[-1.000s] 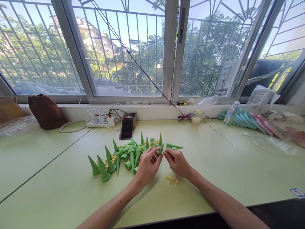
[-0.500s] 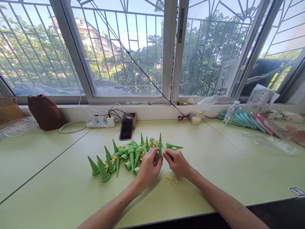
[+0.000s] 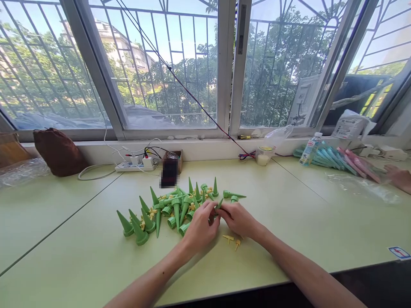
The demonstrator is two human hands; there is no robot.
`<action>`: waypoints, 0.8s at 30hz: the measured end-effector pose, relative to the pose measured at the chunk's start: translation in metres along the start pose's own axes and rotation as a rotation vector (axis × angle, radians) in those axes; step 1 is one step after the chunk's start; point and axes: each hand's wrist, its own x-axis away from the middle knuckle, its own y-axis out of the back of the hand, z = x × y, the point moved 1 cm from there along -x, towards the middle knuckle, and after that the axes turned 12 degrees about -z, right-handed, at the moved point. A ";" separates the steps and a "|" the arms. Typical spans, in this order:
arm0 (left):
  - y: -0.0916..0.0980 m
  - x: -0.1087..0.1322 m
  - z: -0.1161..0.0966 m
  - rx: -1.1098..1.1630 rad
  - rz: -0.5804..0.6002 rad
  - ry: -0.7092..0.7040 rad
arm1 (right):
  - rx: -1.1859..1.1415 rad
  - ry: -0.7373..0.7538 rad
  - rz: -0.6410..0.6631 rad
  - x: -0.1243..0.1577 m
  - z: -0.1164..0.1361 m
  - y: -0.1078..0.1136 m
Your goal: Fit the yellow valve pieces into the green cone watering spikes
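My left hand is closed around a green plastic cone spike, whose tapered tip shows above the fingers. My right hand meets it there, thumb and fingers pinched together against the spike; whatever small part they hold is hidden. Below the right hand lie small yellow T-shaped fittings. To the left spreads a pile of green cone spikes, some standing point up and others on their sides, with yellow fittings scattered among them. Another green spike lies just beyond the right hand.
Along the back stand a brown bag, a power strip, a small box, a tub and a bottle. Teal and pink packets lie right, near another person's hand.
The green spike has tilted to the right and sunk lower between my hands. My right fingers have closed in against it. The pile looks unchanged.
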 end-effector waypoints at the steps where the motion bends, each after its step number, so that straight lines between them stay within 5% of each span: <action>1: 0.000 0.000 0.001 0.008 -0.008 0.002 | -0.008 -0.001 -0.008 0.000 0.000 0.000; 24: 0.000 -0.001 0.002 0.052 -0.059 0.034 | -0.073 0.020 -0.079 0.002 -0.005 -0.005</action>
